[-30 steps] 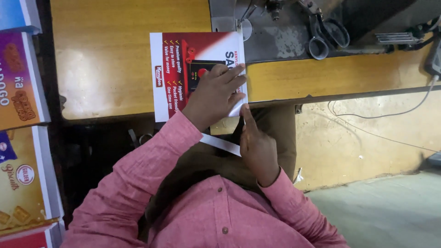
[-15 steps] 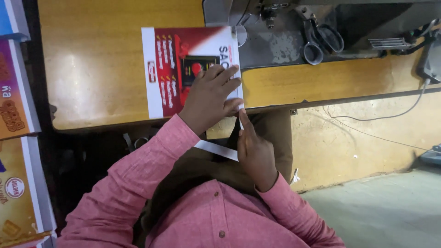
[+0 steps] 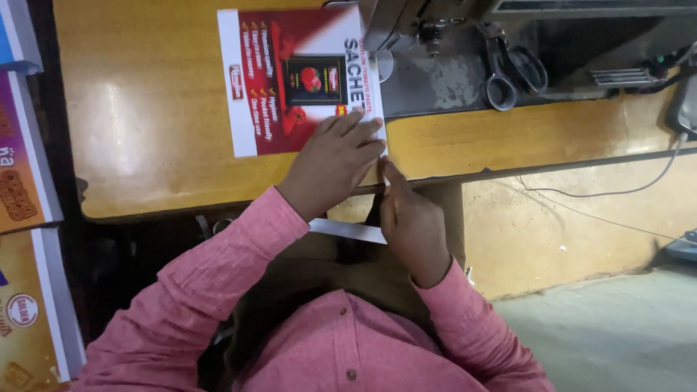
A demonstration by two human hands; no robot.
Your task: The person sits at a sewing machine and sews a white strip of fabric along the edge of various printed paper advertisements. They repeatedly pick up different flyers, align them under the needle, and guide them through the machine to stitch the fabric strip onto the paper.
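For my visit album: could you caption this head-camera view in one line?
Left hand flat on a red-and-white printed sheet on a wooden table, right hand at its edge, scissors nearby.

A pair of scissors with dark handles lies on the grey metal plate at the top of the frame, right of centre. Just left of it the base of a sewing machine juts in from the top edge. The plate sits in a yellow wooden table that fills the upper left and centre. Printed cardboard boxes in orange, purple and blue line the left edge. A thin cable runs along the tan wall at the right, above a grey floor at the lower right.
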